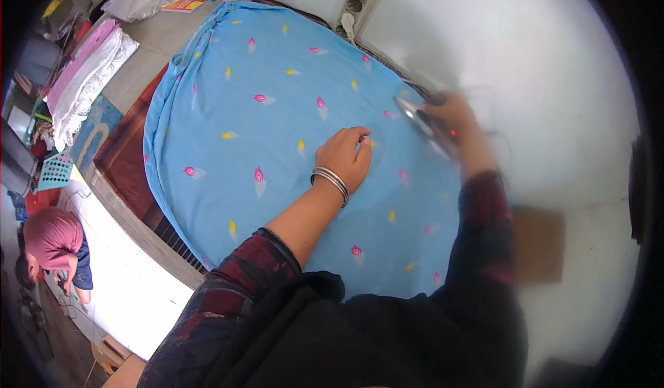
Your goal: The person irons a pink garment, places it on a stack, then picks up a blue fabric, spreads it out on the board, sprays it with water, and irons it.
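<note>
A light blue cloth (290, 111) printed with pink and yellow feather shapes is spread wide before me, its left edge gathered into folds. My right hand (448, 115) is wrapped round the handle of an iron (417, 119), which rests on the cloth's right side near the wall. A small red light glows on the iron. Around the middle of the cloth, my left hand (344, 156) presses down, palm toward the fabric, its fingers bent and the thumb apart from them. Its fingertips are partly hidden. Nothing shows in this hand. Two metal bangles circle the wrist.
A power strip (361, 4) with a white plug stands by the wall at the back. Dark red checked fabric (131, 156) lies under the cloth. Folded pink and white textiles (90, 77) sit at the left. Beyond the table edge, another person (55, 243) bends low.
</note>
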Motion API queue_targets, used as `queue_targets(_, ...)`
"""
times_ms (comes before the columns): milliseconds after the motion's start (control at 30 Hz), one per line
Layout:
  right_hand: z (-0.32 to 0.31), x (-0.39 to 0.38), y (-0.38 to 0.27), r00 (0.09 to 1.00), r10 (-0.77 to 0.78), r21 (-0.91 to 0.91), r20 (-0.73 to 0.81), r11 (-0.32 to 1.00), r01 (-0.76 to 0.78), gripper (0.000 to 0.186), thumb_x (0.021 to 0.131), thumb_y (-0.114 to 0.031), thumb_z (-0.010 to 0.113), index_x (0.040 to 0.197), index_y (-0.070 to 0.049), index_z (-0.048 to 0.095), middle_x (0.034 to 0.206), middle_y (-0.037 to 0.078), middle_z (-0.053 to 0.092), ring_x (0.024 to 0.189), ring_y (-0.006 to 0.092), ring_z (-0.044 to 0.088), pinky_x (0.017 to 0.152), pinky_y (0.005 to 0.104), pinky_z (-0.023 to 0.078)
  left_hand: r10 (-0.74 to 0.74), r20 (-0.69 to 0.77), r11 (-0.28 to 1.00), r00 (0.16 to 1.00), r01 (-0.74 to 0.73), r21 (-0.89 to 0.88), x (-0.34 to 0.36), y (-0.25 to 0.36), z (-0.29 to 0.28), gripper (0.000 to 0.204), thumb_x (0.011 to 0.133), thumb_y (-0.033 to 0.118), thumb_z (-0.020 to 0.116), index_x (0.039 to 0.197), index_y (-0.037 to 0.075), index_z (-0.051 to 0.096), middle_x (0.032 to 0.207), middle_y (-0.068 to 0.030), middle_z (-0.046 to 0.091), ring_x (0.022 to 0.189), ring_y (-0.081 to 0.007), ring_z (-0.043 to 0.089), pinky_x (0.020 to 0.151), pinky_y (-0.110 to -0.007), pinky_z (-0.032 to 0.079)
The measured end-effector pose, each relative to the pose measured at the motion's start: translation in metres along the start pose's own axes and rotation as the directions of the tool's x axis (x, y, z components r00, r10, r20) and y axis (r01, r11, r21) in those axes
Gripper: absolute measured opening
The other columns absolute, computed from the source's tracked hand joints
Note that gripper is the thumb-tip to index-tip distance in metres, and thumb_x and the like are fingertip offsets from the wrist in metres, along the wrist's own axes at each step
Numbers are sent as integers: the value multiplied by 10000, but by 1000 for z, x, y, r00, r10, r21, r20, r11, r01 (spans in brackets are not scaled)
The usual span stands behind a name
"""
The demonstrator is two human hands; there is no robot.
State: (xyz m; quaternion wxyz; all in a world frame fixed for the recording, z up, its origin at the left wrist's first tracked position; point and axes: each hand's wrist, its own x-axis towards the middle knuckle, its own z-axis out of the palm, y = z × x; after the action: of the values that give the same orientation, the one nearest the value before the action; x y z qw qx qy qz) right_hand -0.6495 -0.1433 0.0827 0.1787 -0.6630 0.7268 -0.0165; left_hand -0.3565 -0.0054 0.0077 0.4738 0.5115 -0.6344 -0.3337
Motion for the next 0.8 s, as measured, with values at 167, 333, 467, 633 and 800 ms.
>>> queue_targets(167, 30, -38, -119, 956, -171, -287, -240, 953, 99, 684, 653, -542, 734, 1175, -112, 634, 1146, 132, 651, 1068, 291, 612, 912, 389, 473, 41, -97, 979, 994, -60, -196, -10, 4, -2, 212, 899, 154, 514, 1036, 28, 615, 966, -152, 636, 872, -278, 611, 808, -356, 481)
queue_targets(333, 12, 7, -121, 948, 63, -256, -311, 955, -147, 656, 674, -553, 732, 1203, -184, 614, 1202, 52, 631, 1113, 277, 588, 903, 421, 471, -67, 111, 952, 992, 97, -291, -53, 11, -8, 206, 879, 143, 545, 1034, 26, 613, 965, -146, 639, 877, -286, 610, 811, -346, 481)
queue_targets(467, 5, 11, -141, 877, 394, -168, -273, 879, -447, 638, 665, -534, 746, 1199, -211, 611, 1199, 34, 631, 1116, 258, 587, 887, 428, 472, 229, 385, 957, 894, -280, 81, -59, -13, -82, 315, 829, 233, 612, 1097, 69, 599, 1092, -101, 617, 1036, -288, 573, 906, -422, 430)
queue_targets(633, 13, -5, -137, 964, 201, -123, -174, 967, -224, 588, 640, -492, 762, 1148, -217, 646, 1129, 42, 660, 1078, 256, 605, 862, 430, 477, -35, 542, 638, 840, -398, 659, -5, -55, -215, 582, 838, 379, 579, 1353, 145, 444, 1452, -105, 374, 1355, -294, 328, 1044, -599, 259)
queue_targets(800, 32, -3, -218, 955, 4, -213, -295, 975, -70, 581, 634, -497, 762, 1124, -203, 656, 1105, 66, 667, 1033, 259, 625, 851, 432, 486, -133, 421, 545, 897, -289, 787, 27, -93, -281, 663, 845, 459, 522, 1427, 181, 369, 1524, -86, 266, 1412, -284, 220, 1104, -570, 167)
